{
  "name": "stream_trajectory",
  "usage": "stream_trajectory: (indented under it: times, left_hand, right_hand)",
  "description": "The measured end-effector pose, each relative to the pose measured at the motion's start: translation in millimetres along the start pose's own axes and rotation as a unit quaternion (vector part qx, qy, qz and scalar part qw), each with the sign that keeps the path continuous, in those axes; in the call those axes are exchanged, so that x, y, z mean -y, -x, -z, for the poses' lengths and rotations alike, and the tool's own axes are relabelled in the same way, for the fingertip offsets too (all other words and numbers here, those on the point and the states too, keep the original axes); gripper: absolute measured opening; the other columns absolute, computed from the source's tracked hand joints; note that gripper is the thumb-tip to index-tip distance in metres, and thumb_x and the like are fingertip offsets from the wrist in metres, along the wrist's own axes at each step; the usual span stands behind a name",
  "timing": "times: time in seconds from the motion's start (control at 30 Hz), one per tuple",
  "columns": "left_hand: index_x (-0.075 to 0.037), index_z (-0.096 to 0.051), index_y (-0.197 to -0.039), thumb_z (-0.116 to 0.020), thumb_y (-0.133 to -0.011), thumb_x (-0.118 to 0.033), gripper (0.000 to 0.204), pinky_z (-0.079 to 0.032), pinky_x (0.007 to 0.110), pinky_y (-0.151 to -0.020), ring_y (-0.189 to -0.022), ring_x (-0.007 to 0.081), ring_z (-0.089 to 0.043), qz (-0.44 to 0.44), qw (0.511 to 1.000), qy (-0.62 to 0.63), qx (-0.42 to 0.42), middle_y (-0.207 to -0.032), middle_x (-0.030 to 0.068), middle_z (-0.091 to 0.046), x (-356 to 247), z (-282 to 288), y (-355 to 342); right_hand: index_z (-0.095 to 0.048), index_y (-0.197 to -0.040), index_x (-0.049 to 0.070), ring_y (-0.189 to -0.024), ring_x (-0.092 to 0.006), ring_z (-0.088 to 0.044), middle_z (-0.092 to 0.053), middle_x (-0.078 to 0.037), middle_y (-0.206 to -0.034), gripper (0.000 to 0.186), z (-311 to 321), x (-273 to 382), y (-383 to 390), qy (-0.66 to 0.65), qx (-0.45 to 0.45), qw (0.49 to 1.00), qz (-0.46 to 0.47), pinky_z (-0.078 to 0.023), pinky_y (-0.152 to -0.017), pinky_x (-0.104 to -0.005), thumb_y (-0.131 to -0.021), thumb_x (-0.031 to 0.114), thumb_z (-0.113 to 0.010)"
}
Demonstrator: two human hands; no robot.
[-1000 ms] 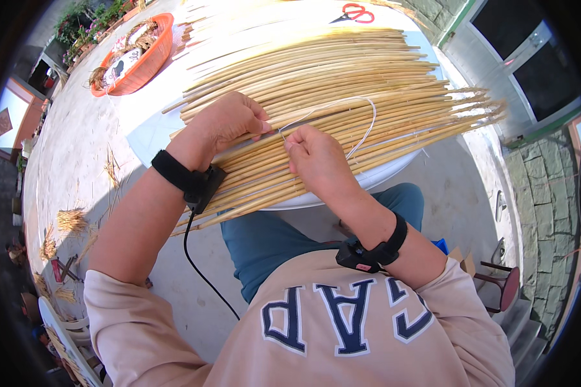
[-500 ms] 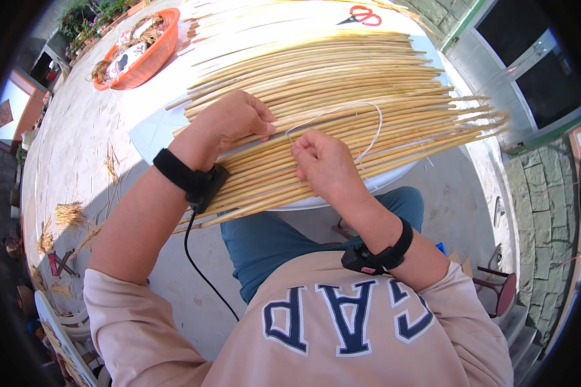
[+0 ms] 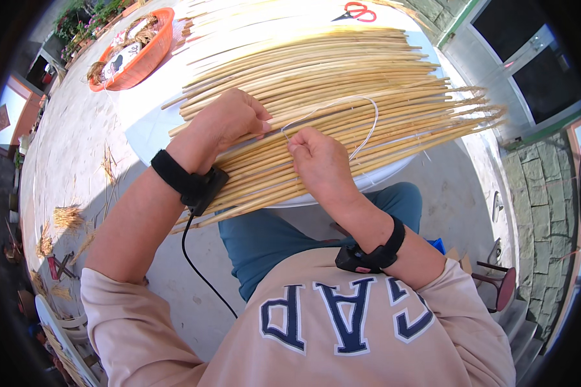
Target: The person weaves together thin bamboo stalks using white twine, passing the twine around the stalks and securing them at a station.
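Long straw-coloured reed stalks lie side by side across the white table. My left hand rests over their left half, thumb and forefinger pinched on one stalk. To its right, my right hand is closed in a pinch on white thread. From those fingertips the thread rises to the stalks and arcs round to the right in a loose loop, then drops behind the hand. Whether a needle is in the pinch is too small to tell. The two hands are apart, with stalks beneath both.
Red-handled scissors lie at the table's far side. An orange basket with bundled material stands at the far left. Feathery stalk tips overhang the table's right edge. A black cable hangs from my left wrist strap.
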State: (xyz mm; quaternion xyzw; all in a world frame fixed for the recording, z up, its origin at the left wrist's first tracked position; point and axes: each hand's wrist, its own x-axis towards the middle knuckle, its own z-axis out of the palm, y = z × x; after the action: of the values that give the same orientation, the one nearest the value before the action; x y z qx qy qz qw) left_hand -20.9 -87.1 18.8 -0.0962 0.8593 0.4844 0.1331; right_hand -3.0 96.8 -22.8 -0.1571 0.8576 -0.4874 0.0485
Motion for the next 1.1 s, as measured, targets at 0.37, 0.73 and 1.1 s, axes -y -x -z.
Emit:
stream_trajectory:
  times: [0.37, 0.73, 1.1]
  left_hand:
    - [0.007, -0.071, -0.082, -0.071, -0.071, 0.004, 0.012, -0.046, 0.027, -0.057, -0.063, 0.0162, -0.058, -0.013, 0.998, 0.067, 0.016, -0.070, 0.0107, -0.066, -8.1, -4.5, 7.6]
    - [0.004, -0.072, -0.084, -0.072, -0.072, -0.002, 0.014, -0.044, 0.029, -0.058, -0.061, 0.0155, -0.055, -0.037, 0.999, 0.035, 0.007, -0.068, 0.0080, -0.066, 2.7, -6.4, 2.8]
    - [0.002, -0.071, -0.083, -0.073, -0.075, -0.010, 0.014, -0.046, 0.031, -0.060, -0.063, 0.0156, -0.057, -0.008, 1.000, -0.005, -0.014, -0.069, 0.0076, -0.065, -4.8, -3.9, 15.1]
  right_hand:
    - [-0.064, -0.085, 0.002, -0.058, -0.0246, -0.061, -0.061, -0.013, -0.062, 0.014, -1.4, -3.4, -1.0, 0.041, -0.026, 0.998, 0.041, -0.048, -0.059, -0.0356, -0.087, 0.014, -0.058]
    - [-0.064, -0.083, 0.000, -0.056, -0.0228, -0.062, -0.062, -0.012, -0.061, 0.015, -7.0, -4.7, -4.4, 0.019, -0.037, 0.998, 0.038, -0.049, -0.059, -0.0350, -0.087, 0.012, -0.057]
    - [-0.056, -0.083, 0.001, -0.058, -0.0269, -0.060, -0.062, -0.014, -0.063, 0.012, -2.1, -7.8, -10.0, -0.014, 0.021, 1.000, -0.002, -0.048, -0.055, -0.0379, -0.087, 0.012, -0.056]
